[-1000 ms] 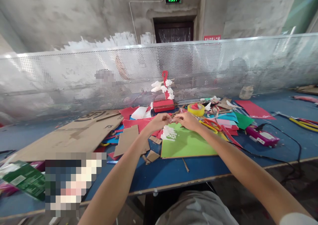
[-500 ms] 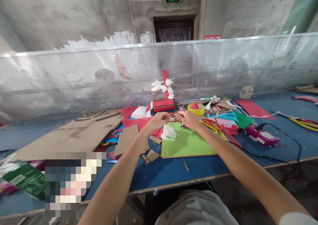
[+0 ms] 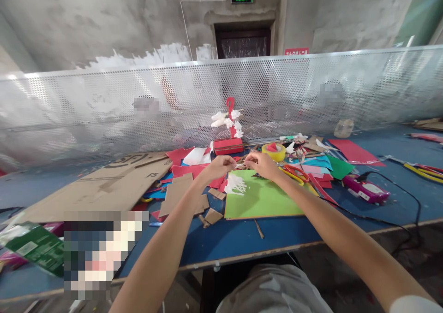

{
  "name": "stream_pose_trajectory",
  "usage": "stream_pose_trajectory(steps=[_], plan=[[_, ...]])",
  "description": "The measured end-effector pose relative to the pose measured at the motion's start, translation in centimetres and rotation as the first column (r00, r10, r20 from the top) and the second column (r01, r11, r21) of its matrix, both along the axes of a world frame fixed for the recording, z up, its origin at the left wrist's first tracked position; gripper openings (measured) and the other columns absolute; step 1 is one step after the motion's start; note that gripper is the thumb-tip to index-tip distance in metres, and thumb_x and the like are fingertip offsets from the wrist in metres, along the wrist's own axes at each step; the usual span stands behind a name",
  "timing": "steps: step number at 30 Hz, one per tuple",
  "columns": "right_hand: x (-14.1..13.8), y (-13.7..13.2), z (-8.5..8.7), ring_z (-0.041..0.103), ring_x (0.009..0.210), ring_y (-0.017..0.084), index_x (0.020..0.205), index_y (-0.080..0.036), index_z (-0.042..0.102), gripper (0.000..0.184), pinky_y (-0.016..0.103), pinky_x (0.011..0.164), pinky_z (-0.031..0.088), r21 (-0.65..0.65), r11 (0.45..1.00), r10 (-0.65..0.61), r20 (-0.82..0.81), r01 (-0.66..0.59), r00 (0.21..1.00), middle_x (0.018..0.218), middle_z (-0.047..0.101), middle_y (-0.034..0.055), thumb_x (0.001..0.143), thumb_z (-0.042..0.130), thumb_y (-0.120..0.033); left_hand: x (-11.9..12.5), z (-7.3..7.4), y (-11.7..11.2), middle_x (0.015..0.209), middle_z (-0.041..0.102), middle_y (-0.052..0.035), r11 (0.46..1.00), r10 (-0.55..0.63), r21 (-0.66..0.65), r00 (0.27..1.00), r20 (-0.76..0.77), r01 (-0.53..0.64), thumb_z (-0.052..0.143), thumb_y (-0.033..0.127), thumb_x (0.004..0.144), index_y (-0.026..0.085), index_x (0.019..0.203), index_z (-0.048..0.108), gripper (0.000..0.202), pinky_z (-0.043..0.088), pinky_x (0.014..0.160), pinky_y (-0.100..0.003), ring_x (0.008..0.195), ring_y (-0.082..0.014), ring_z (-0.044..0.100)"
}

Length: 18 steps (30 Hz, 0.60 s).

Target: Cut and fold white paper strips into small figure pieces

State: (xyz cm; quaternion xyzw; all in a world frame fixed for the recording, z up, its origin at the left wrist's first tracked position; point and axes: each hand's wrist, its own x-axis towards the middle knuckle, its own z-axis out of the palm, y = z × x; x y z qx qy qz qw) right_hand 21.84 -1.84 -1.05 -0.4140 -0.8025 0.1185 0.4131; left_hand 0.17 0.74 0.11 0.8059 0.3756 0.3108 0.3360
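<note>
Above the far edge of a light green sheet, my two hands face each other. My left hand is pinched on one end of a thin white strip, too small to make out well. With thumb and forefinger, my right hand pinches near its other end; the fingertips partly hide it. White cut-paper pieces with pointed strips lie on the left of the green sheet, just below my hands. Behind stands a red hooked stem with white paper flowers on a red block.
Yellow tape and scissors lie close to my right hand. A large cardboard sheet and cardboard scraps are on the left. Right are a purple device with a black cable and yellow-handled pliers. A perforated metal screen closes the back.
My fingertips have drawn slightly apart, and more of the thin white strip shows between them. The things on the table have stayed in place.
</note>
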Motion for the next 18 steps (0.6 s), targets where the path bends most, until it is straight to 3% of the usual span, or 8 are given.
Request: stream_pose_trajectory(steps=[8,18], plan=[[-0.46,-0.59,0.1,0.053,0.057,0.013,0.078,-0.016,0.065,0.036,0.024,0.058,0.028,0.078,0.987,-0.155,0.212,0.141,0.965,0.063,0.064,0.0025,0.096,0.046,-0.041,0.04,0.09,-0.2,0.075,0.065,-0.004,1.0,-0.029,0.007,0.999,-0.037,0.029,0.059,0.025,0.077,0.012,0.083,0.064,0.015,0.04,0.062,-0.023,0.065,-0.0115,0.053],[-0.32,-0.39,-0.09,0.055,0.058,0.013,0.062,-0.015,0.063,0.056,0.025,0.059,0.03,0.056,0.992,-0.128,0.276,0.117,0.953,0.058,0.063,0.0038,0.097,0.038,-0.051,-0.31,0.13,-0.27,0.083,0.068,-0.0063,0.996,-0.086,-0.006,0.988,-0.128,0.086,0.056,0.022,0.077,0.013,0.089,0.064,0.017,0.044,0.067,-0.024,0.073,-0.013,0.059]])
